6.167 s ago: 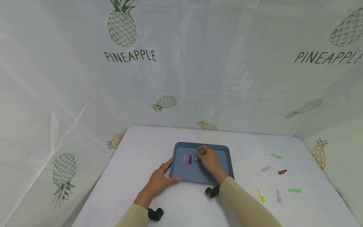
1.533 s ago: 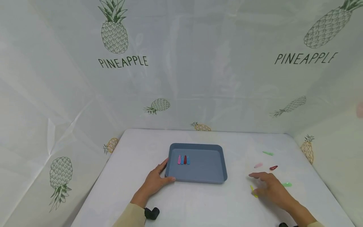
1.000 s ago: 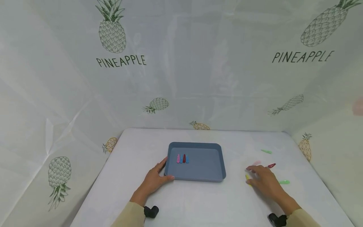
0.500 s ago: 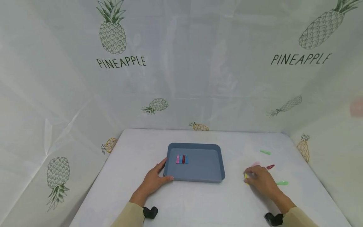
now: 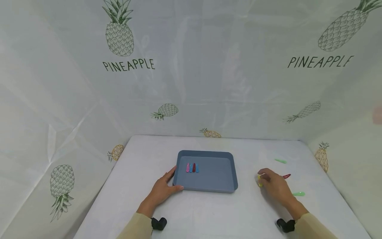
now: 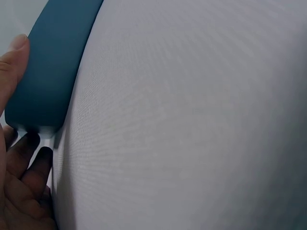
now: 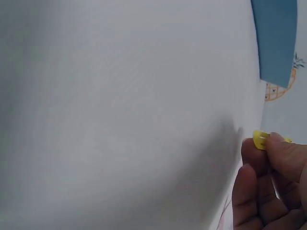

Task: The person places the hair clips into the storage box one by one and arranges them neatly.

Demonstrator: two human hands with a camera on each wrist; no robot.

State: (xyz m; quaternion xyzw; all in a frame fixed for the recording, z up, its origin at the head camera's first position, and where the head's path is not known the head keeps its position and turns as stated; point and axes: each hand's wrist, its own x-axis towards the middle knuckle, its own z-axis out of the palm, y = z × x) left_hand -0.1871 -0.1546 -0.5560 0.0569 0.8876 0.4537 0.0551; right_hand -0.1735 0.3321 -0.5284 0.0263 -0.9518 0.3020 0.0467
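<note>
Fingertips and thumb of the right hand are pinching a small, shiny yellow clip at the lower right of the head frame. Lower centre, the left hand is resting spread, relaxed fingers against the near-left corner of a blue-grey rectangular tray. Inside, at its left, a slim pink clip, blue clip, dark red clip and second blue clip are lying side by side.
</note>
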